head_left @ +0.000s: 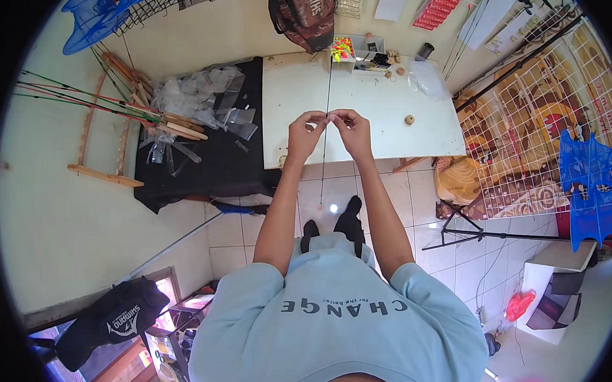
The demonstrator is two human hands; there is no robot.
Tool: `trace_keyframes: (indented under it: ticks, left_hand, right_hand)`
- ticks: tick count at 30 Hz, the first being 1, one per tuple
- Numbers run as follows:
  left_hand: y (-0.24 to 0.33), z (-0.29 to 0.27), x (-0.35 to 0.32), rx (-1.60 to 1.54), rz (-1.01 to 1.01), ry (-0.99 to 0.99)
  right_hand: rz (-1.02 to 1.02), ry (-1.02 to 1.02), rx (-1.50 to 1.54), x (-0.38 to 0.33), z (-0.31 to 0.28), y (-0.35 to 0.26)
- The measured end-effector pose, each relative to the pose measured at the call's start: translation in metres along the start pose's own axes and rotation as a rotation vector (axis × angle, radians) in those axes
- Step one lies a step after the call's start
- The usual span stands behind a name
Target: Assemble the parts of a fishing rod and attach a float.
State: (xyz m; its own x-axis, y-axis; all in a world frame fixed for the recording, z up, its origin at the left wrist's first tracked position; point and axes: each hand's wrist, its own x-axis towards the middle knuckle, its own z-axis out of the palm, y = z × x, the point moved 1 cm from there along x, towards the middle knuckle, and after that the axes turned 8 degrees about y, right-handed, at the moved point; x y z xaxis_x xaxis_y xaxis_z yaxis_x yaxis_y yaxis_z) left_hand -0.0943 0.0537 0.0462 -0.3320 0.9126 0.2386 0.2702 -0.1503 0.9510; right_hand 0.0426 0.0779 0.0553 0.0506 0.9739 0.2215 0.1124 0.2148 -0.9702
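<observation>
A thin dark rod (pixel 326 88) runs from the far end of the white table (pixel 385 119) toward me and hangs over its near edge, above the tiled floor. My left hand (pixel 306 133) and my right hand (pixel 352 129) meet at the middle of the rod, fingertips pinched together on it, about where a small fitting sits. Both hands hover over the near part of the table. What exactly the fingertips grip at that point is too small to tell.
A tray of small bright floats (pixel 343 48) and spools stands at the table's far end, a small round spool (pixel 409 119) at its right. Clear plastic sleeves (pixel 199 93) lie on a black-covered table at left. Rods lean on a wooden rack (pixel 111 111). A wire grid panel (pixel 542 126) stands at right.
</observation>
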Motion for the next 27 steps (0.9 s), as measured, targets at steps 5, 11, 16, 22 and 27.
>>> trace_keyframes:
  ticks: [5,11,16,22,27]
  left_hand:
    - [0.002,0.005,0.000,-0.020,-0.059,-0.001]
    - [-0.002,0.010,0.003,-0.043,-0.033,0.040]
    - [-0.008,0.012,0.005,-0.049,-0.057,0.033]
    - [-0.007,0.015,0.005,-0.051,-0.056,0.027]
    - [-0.009,0.016,0.005,-0.038,-0.036,0.049]
  right_hand:
    - [-0.014,-0.006,0.013,0.001,-0.005,0.000]
    - [-0.049,-0.012,0.061,0.008,-0.010,0.005]
    - [-0.307,0.004,-0.115,0.011,-0.013,-0.003]
    - [-0.367,-0.018,-0.281,0.012,-0.018,-0.006]
    - [-0.477,-0.018,-0.403,0.015,-0.020,-0.011]
